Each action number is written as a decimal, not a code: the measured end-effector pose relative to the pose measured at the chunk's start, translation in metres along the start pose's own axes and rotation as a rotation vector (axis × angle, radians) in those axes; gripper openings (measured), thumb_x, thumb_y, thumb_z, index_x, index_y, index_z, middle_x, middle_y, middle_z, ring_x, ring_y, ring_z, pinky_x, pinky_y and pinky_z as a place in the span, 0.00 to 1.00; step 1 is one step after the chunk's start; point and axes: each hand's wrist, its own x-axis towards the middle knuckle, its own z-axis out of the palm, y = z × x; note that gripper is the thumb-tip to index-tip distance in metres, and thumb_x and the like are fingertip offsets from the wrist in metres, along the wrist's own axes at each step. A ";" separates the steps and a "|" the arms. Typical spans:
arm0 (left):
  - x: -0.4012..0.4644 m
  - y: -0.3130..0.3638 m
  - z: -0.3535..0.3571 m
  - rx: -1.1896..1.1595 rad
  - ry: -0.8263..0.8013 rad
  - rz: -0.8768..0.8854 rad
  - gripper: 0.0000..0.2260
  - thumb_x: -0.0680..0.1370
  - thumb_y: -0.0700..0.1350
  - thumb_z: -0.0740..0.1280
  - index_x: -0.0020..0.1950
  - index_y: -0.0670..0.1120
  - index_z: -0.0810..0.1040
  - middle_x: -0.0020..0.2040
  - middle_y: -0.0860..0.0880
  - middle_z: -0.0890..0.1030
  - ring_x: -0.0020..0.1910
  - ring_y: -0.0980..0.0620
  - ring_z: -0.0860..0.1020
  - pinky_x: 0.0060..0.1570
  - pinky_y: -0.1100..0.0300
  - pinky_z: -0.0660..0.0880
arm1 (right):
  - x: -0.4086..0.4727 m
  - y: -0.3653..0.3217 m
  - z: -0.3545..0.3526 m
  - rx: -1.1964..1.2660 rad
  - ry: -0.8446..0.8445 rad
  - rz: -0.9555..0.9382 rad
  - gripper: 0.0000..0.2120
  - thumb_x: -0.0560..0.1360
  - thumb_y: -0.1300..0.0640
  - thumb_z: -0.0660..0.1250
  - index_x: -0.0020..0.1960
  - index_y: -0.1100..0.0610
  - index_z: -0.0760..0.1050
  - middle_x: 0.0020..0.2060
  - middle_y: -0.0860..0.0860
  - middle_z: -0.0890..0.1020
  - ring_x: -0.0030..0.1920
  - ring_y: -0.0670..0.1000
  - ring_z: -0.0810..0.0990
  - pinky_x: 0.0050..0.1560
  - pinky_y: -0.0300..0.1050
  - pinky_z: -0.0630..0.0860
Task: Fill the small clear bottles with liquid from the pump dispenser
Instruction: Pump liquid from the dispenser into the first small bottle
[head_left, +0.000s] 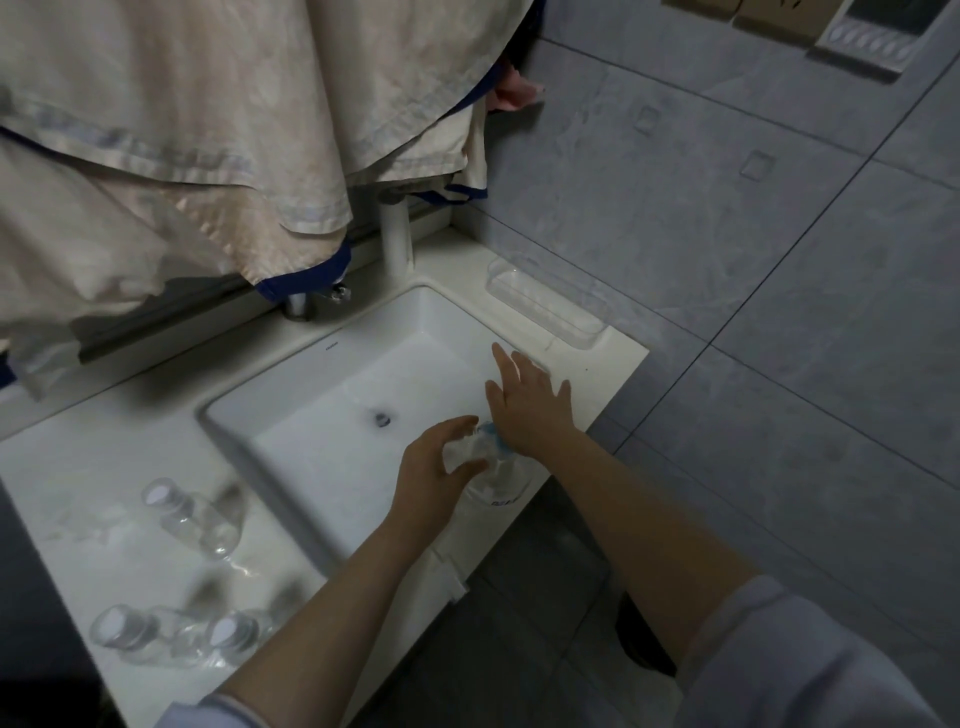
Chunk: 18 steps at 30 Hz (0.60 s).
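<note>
Clear small bottle (467, 451) is gripped by the left hand (434, 467); right hand (530, 402) is spread flat; three capped bottles (189, 512) are laid left.

Operator: two bare forearms, light sleeves.

Left hand (436, 467) and right hand (530, 405) are ungloved, with no rings or watch visible. Each arm wears a pale, whitish-lavender sleeve (789, 660) pushed up, leaving the forearm uncovered.

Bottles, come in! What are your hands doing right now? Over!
Left hand grips a small bottle over the sink. Right hand open, pressing the pump. Three bottles wait on the counter. Nothing blocking.
</note>
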 end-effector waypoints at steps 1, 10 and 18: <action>0.001 0.001 -0.001 -0.001 0.000 0.003 0.21 0.72 0.41 0.72 0.64 0.40 0.74 0.62 0.43 0.77 0.61 0.48 0.75 0.65 0.62 0.67 | 0.001 0.000 -0.003 -0.012 0.012 -0.010 0.26 0.82 0.46 0.43 0.77 0.45 0.36 0.78 0.50 0.47 0.76 0.55 0.49 0.72 0.65 0.42; -0.001 -0.002 -0.003 -0.030 0.027 -0.002 0.21 0.70 0.41 0.73 0.62 0.41 0.75 0.60 0.45 0.79 0.58 0.50 0.77 0.63 0.60 0.70 | -0.003 0.000 0.002 -0.052 0.002 -0.013 0.27 0.82 0.50 0.46 0.77 0.47 0.36 0.77 0.49 0.47 0.76 0.54 0.48 0.72 0.66 0.42; 0.003 0.002 -0.006 -0.002 0.002 0.014 0.21 0.72 0.39 0.71 0.63 0.39 0.74 0.61 0.43 0.78 0.60 0.47 0.76 0.59 0.71 0.66 | 0.000 -0.001 -0.003 0.003 0.058 -0.006 0.26 0.82 0.48 0.45 0.77 0.45 0.38 0.77 0.49 0.49 0.76 0.54 0.50 0.72 0.65 0.43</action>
